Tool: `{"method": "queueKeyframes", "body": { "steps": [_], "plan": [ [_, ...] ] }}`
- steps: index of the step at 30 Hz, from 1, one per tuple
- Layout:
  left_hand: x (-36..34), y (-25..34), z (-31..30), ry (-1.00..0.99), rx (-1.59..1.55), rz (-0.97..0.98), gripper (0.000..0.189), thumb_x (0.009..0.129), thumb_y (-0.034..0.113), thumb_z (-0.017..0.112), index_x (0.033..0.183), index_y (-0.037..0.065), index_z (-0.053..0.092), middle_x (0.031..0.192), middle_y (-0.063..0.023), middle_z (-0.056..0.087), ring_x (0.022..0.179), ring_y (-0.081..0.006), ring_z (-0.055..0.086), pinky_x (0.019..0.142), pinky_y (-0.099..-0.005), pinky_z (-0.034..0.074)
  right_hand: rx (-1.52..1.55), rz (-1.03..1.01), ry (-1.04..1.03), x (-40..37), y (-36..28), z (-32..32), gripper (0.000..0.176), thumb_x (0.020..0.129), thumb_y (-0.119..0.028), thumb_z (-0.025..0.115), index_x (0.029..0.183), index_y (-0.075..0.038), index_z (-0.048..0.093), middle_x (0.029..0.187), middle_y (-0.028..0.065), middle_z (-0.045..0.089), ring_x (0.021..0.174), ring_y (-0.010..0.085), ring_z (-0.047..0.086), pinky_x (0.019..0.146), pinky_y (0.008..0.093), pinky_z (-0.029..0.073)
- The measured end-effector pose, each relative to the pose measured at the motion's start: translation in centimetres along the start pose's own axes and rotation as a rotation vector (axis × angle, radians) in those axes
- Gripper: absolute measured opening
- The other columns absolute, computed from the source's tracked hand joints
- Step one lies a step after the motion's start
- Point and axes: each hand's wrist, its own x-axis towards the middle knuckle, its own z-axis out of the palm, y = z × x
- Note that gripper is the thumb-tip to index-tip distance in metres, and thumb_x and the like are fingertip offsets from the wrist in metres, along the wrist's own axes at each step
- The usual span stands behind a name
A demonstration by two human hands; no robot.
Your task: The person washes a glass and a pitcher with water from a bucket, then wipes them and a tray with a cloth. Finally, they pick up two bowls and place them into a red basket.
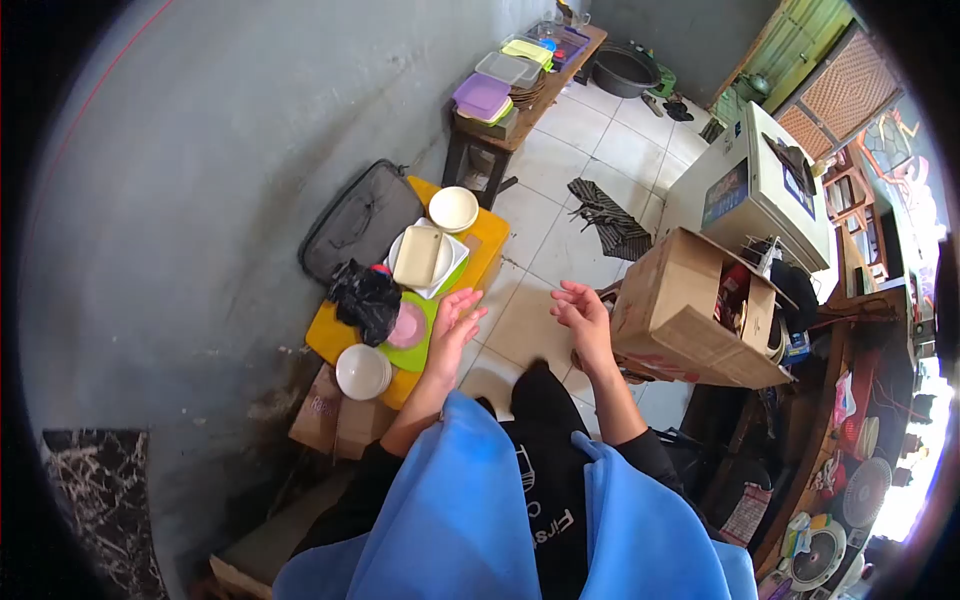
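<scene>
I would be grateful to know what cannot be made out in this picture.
All in the head view:
- Part of the yellow tabletop, behind the left hand.
- What the crumpled black bundle contains, if anything, hidden by its folds.
- Most contents of the cardboard box, behind its own walls.
- Full lettering on the black shirt, partly covered by the blue cloth.
- Whatever lies beyond the bright area at right, lost in glare.
</scene>
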Motion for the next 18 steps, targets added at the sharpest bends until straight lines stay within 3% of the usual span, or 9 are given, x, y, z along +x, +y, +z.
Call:
{"method": "queueKeyframes", "body": {
  "steps": [6, 8, 11, 15, 18],
  "plan": [
    [11.1, 3.1, 4.5, -0.172, 0.067, -0.021, 0.039, 0.083, 0.018, 0.045, 0.119, 0.013, 0.033, 0.123, -0.0066, 0.039, 0.109, -0.0192, 0.043, 0.088, -0.0341, 0.031, 0.189, -0.146, 0.247, 11.5, -3.9, -2.9, 0.03, 0.079, -0.003, 0.047, 0.109, -0.004, 0.041, 0.097, 0.0073, 0.054, 0.074, 0.0117, 0.053, 0.064, 0.0228, 0.042],
    [15.9, 4.1, 7.2, -0.196, 0.072, 0.011, 0.039, 0.083, 0.018, 0.046, 0.119, 0.013, 0.033, 0.123, -0.0064, 0.039, 0.109, -0.0192, 0.043, 0.088, -0.0341, 0.031, 0.346, -0.085, 0.379, 16.6, -6.4, -4.1, 0.032, 0.08, -0.005, 0.047, 0.11, -0.006, 0.039, 0.097, 0.0066, 0.053, 0.074, 0.0122, 0.053, 0.064, 0.0242, 0.043],
    [22.5, 7.6, 12.8, -0.226, 0.101, 0.012, 0.04, 0.083, 0.018, 0.046, 0.12, 0.013, 0.031, 0.123, -0.0073, 0.039, 0.108, -0.0197, 0.044, 0.087, -0.0343, 0.033, 0.352, -0.101, 0.262, 23.0, -11.7, -5.7, 0.035, 0.079, -0.014, 0.052, 0.111, -0.008, 0.039, 0.095, 0.0045, 0.053, 0.076, 0.0123, 0.053, 0.065, 0.0258, 0.042],
    [30.5, 11.4, 19.2, -0.385, 0.12, 0.07, 0.041, 0.083, 0.015, 0.045, 0.121, 0.012, 0.028, 0.123, -0.0093, 0.039, 0.109, -0.0207, 0.043, 0.089, -0.0347, 0.033, -0.048, 0.036, 0.045, 29.0, -17.3, -10.0, 0.04, 0.077, -0.024, 0.056, 0.109, -0.005, 0.045, 0.093, 0.0051, 0.053, 0.079, 0.0119, 0.052, 0.065, 0.0268, 0.041],
    [35.3, 12.6, 22.8, -0.412, 0.1, 0.053, 0.042, 0.082, 0.015, 0.047, 0.121, 0.013, 0.028, 0.123, -0.0071, 0.037, 0.111, -0.0196, 0.041, 0.089, -0.0345, 0.032, -0.116, 0.011, 0.169, 33.4, -16.6, -13.4, 0.044, 0.075, -0.027, 0.057, 0.11, -0.003, 0.045, 0.097, 0.0109, 0.054, 0.086, 0.018, 0.053, 0.072, 0.0292, 0.042]
  ]
}}
